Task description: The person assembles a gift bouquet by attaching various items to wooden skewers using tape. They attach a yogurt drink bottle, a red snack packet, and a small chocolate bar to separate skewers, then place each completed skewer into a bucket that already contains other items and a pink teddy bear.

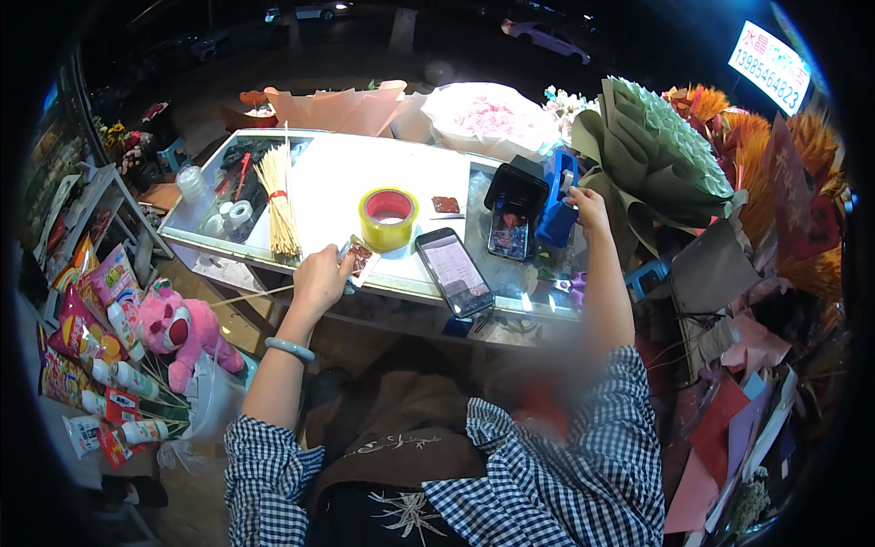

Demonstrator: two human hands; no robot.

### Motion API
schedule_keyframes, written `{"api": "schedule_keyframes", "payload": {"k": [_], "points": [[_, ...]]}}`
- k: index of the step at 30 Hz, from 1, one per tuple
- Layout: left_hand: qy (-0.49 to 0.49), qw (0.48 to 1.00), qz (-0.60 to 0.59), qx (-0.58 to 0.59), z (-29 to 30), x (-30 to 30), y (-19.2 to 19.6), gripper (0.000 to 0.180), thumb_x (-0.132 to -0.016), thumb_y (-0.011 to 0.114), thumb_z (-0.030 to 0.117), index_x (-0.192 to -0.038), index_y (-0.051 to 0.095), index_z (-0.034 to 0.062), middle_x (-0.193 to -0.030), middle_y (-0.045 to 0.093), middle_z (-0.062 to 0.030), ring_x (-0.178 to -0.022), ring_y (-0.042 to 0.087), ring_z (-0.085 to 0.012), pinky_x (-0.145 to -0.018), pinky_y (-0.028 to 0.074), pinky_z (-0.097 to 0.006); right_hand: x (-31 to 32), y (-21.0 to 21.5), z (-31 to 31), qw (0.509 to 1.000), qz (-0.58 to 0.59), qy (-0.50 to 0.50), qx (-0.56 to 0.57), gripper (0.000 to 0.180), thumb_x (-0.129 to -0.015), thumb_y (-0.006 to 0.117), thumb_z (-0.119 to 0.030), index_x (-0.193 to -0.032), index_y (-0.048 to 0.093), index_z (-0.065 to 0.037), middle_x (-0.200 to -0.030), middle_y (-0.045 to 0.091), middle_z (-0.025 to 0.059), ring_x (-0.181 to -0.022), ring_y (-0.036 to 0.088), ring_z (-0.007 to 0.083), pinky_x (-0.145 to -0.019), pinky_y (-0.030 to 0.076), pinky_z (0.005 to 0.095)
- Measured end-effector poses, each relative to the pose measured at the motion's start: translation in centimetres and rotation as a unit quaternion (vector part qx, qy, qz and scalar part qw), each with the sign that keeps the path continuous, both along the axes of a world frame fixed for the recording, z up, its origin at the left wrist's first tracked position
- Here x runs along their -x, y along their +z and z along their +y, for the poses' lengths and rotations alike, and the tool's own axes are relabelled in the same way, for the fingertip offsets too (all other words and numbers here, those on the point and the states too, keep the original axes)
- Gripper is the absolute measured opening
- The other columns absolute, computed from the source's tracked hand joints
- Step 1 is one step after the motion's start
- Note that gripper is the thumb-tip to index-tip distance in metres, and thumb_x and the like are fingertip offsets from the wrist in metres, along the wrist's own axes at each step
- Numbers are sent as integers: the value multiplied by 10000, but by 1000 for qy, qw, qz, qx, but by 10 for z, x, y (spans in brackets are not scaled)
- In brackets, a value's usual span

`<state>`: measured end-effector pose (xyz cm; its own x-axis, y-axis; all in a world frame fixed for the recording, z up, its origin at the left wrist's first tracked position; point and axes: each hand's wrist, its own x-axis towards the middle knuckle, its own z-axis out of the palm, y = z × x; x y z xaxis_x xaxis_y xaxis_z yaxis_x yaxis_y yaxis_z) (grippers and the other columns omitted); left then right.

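Note:
My left hand (pixel 321 281) is closed at the table's front edge. It pinches a small red-brown snack packet (pixel 359 252) together with a thin wooden stick (pixel 251 296) that points out to the left. My right hand (pixel 591 208) reaches to the blue tape dispenser (pixel 555 214), fingers pinched at its tape roll (pixel 567 180); the tape end is too small to make out. Between the hands lie a large yellow tape roll (pixel 389 220), another small red-brown packet (pixel 446 205) and a phone (pixel 454 272) with a lit screen. An open black box (pixel 516 211) adjoins the dispenser.
A red-tied bundle of sticks (pixel 276 202) lies across the white tabletop (pixel 337 164). Wrapped bouquets line the back, a green one (pixel 652 150) at right. On the left are a pink plush toy (pixel 187 330) and snack bags (pixel 80 326). Wrapping paper (pixel 725 424) stands at lower right.

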<state>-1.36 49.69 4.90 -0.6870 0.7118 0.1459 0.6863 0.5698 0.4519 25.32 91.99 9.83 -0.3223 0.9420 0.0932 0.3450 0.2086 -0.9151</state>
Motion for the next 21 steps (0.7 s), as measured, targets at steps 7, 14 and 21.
{"api": "schedule_keyframes", "payload": {"k": [7,14,21], "points": [[42,996,76,-15,9,-8,3,317,-869,590,318,-949,507,22,-699,638,-203,-685,642,-377,-629,505,-468,27,13,5,956,260,-41,132,311,-876,531,-2,-1166,451,75,-824,632,189,-650,641,235,-551,501,290],[90,987,79,-107,2,-18,-4,280,-892,567,331,-963,554,61,-671,633,-172,-656,631,-370,-585,481,-445,-10,-1,-62,937,344,29,-53,277,-878,546,-1,-1137,462,52,-769,644,149,-499,575,146,-483,484,253],[44,934,55,-351,-12,-59,-4,216,-933,534,180,-880,626,-8,-791,586,-142,-713,582,-295,-631,445,-343,-27,-30,-65,988,153,31,19,124,-857,590,-68,-898,580,49,-684,636,111,-468,557,120,-445,457,245]]}}
